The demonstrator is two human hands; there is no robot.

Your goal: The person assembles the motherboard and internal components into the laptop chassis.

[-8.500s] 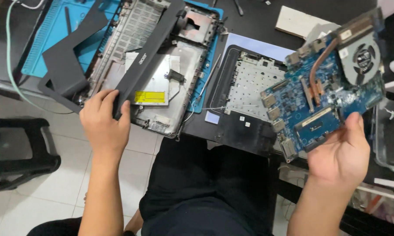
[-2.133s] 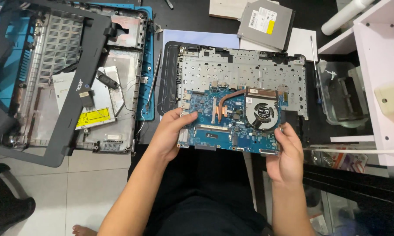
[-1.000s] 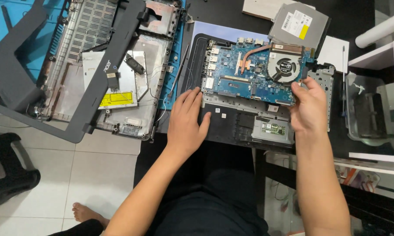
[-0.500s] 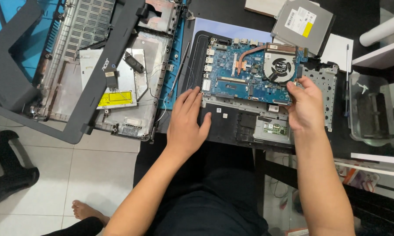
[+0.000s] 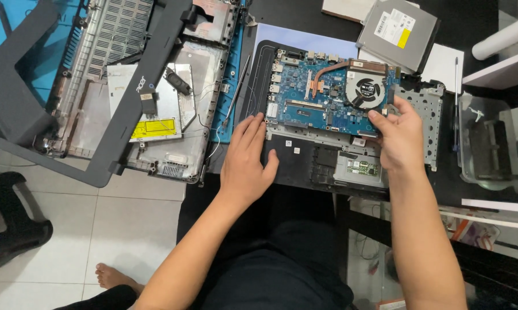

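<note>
Your right hand [image 5: 398, 136] covers the lower right corner of the blue motherboard [image 5: 322, 103], so you cannot see how that corner sits in the black laptop shell [image 5: 305, 166] beneath it. Your left palm hides part of the shell's left edge as well. The grey bottom case [image 5: 173, 143] at ten o'clock runs off the top of the frame, and the dark screen bezel [image 5: 138, 109] lying across it masks much of its inside. The clear container [image 5: 491, 149] at three o'clock is cut by the right edge, and what lies in it is hard to make out.

Your left hand [image 5: 246, 161] lies flat and spread, fingers pointing to twelve o'clock, with the fingertips [image 5: 258, 121] at the board's left edge; it grips nothing. Your right hand is loosely curled, thumb and forefinger narrowed at the board's right end just below the round black fan [image 5: 365, 89]. It seems to pinch the board's edge there, though the contact itself is hidden. Both forearms come up from six o'clock.

The motherboard lies flat in the upper half of the shell, copper heat pipe [image 5: 328, 74] curving to the fan. A silver optical drive [image 5: 397, 28] rests at one o'clock, apart from the board. The perforated metal bracket [image 5: 422, 115] sits just right of your right hand.
</note>
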